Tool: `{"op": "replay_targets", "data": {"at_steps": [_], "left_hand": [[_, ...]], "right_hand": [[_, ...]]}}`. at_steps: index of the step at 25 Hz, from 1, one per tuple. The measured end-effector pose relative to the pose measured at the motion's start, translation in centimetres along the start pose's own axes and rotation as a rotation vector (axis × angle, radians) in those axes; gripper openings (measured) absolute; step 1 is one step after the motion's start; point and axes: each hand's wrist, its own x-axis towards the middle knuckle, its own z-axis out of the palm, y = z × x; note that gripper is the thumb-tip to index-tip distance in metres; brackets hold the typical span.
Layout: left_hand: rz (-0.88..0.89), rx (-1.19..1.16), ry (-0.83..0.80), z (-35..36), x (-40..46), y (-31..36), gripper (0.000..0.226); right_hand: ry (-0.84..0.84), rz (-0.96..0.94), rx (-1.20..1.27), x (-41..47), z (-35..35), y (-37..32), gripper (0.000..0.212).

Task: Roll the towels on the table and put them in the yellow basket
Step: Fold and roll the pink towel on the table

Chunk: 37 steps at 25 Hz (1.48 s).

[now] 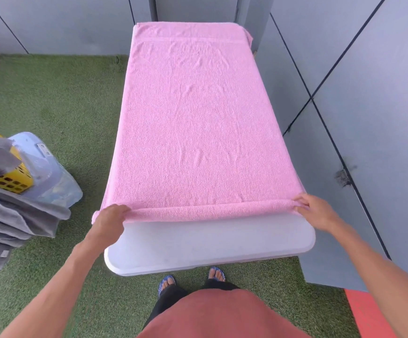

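A pink towel (193,118) lies spread flat along the white table (198,247), covering it up to the far end. Its near edge is turned over into a thin roll. My left hand (111,219) grips the left end of that roll, and my right hand (316,211) grips the right end. The yellow basket (11,178) stands on the floor at the far left, mostly hidden by grey cloth.
Grey towels (8,215) hang in a pile at the left over the basket. A pale blue plastic container (49,172) sits beside it. Green artificial turf (51,93) covers the floor. Grey panel walls (368,93) close in on the right and behind the table.
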Motion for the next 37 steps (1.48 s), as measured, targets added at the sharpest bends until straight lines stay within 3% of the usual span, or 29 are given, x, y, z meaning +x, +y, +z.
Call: {"op": "replay_targets", "data": {"at_steps": [3, 7, 11, 14, 17, 20, 23, 25, 27, 30, 32, 35, 37], "left_hand": [[-0.055, -0.104, 0.192, -0.6, 0.2, 0.5, 0.015], [0.028, 0.151, 0.405, 1.0, -1.0, 1.6, 0.020], [0.189, 0.226, 0.339, 2.5, -2.4, 0.9, 0.049], [0.184, 0.208, 0.281, 1.9, -0.8, 0.9, 0.048], [0.126, 0.219, 0.224, 1.0, 0.3, 0.9, 0.035], [0.082, 0.193, 0.102, 0.6, 0.0, 0.0, 0.026], [-0.046, 0.069, -0.101, -0.3, 0.7, -0.6, 0.027], [-0.109, -0.091, -0.057, -1.1, 1.3, -0.3, 0.027], [-0.089, -0.065, 0.125, -1.4, 1.2, 0.5, 0.021], [0.045, 0.144, 0.369, -0.1, -0.3, 1.3, 0.014], [0.162, 0.137, 0.374, 1.7, -1.3, 0.6, 0.028], [0.223, 0.139, 0.208, 2.9, -1.8, -0.1, 0.060], [0.177, 0.124, 0.166, 2.1, -1.1, 0.4, 0.055]], "right_hand": [[0.232, 0.056, 0.218, 0.3, 0.3, -0.8, 0.024], [0.522, 0.023, -0.150, -1.6, 3.7, -2.4, 0.022], [0.371, -0.100, -0.186, -1.9, 4.6, -2.2, 0.041], [0.324, -0.055, -0.093, -0.4, 3.9, -2.7, 0.045], [0.291, -0.040, -0.181, 0.3, 3.5, -2.4, 0.033], [0.083, -0.102, -0.284, 0.4, 2.2, -1.0, 0.014], [-0.125, 0.023, -0.102, 0.7, 0.0, -0.6, 0.006], [-0.023, 0.095, 0.127, 0.7, -0.2, -1.0, 0.020], [0.267, 0.114, 0.198, 0.5, 1.0, -1.7, 0.021], [0.510, 0.064, -0.057, -1.3, 3.6, -3.3, 0.009], [0.514, -0.014, -0.119, -2.4, 4.9, -3.5, 0.020], [0.394, -0.121, -0.124, -2.3, 5.4, -2.4, 0.043], [0.338, -0.098, -0.088, -1.5, 4.8, -2.8, 0.043]]}}
